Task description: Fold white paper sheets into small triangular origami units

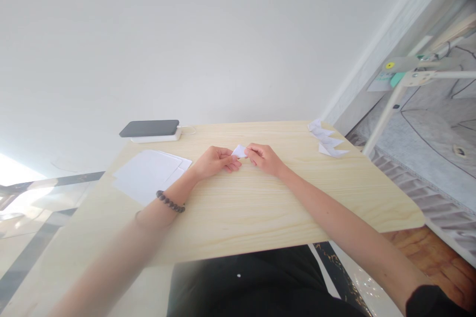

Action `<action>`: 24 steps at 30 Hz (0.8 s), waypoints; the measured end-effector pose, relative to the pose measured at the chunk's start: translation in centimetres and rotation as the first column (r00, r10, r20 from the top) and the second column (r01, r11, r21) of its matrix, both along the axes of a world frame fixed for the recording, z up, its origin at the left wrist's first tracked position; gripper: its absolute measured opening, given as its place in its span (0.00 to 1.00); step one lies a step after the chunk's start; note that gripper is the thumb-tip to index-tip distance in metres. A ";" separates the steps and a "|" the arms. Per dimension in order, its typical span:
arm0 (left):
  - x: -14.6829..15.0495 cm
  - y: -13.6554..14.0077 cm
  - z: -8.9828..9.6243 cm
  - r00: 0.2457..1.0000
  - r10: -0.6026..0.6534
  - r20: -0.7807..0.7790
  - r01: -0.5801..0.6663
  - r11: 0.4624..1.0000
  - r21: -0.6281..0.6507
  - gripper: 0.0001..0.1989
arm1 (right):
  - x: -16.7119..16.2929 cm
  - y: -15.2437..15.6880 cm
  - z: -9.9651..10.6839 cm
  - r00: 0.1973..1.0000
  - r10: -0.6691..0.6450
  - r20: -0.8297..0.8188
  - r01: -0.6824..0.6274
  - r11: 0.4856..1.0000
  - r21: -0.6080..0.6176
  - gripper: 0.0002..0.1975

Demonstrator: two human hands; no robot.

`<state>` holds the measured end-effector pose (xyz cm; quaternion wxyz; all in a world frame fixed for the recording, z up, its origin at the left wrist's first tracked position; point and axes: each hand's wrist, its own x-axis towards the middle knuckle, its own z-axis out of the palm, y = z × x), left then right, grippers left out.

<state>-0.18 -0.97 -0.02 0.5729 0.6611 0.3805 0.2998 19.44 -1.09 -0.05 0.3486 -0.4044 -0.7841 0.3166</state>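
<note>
Two bare forearms come up from the bottom of the view. Nearest is black clothing [256, 282] on the person's lap, cut off by the lower frame edge. Right arm ends in a black sleeve [433, 301], only partly in frame; left forearm runs out of frame low on the left, blurred and hazy.

Farther in, the pale wood-grain table [238, 213]. Dark beaded bracelet [170, 201] on the left wrist. Beyond it, loose white sheets [147, 173], overlapping; the left forearm hides part of their near side, and glare washes out their outlines.

Mid-table, the left hand [217, 160] and right hand [266, 159] face each other, just apart. Between them a small folded white paper [239, 150], its ends covered by fingertips, fold lines too faint to read. Left thumb and fingers pinch its left, lower end; right thumb and forefinger pinch its right end. Both grips narrow, closed on the paper.

Toward the far right corner, pointed folded pieces [327, 139] sit close together; number hard to make out. Far left, a dark phone [150, 128] rests on a white block [156, 137], cable beside it. Behind everything, a plain pale wall [208, 49].
</note>
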 end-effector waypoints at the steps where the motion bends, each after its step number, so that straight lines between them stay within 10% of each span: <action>1: 0.0 0.0 0.0 1.000 0.003 -0.005 -0.003 1.000 -0.005 0.18 | 0.0 0.0 0.0 1.000 0.001 0.002 -0.001 1.000 0.004 0.14; 24: 0.1 -0.4 0.3 0.999 -0.008 -0.042 0.014 0.991 0.131 0.15 | -0.1 -0.1 -0.1 0.989 0.093 0.119 -0.099 0.994 0.043 0.14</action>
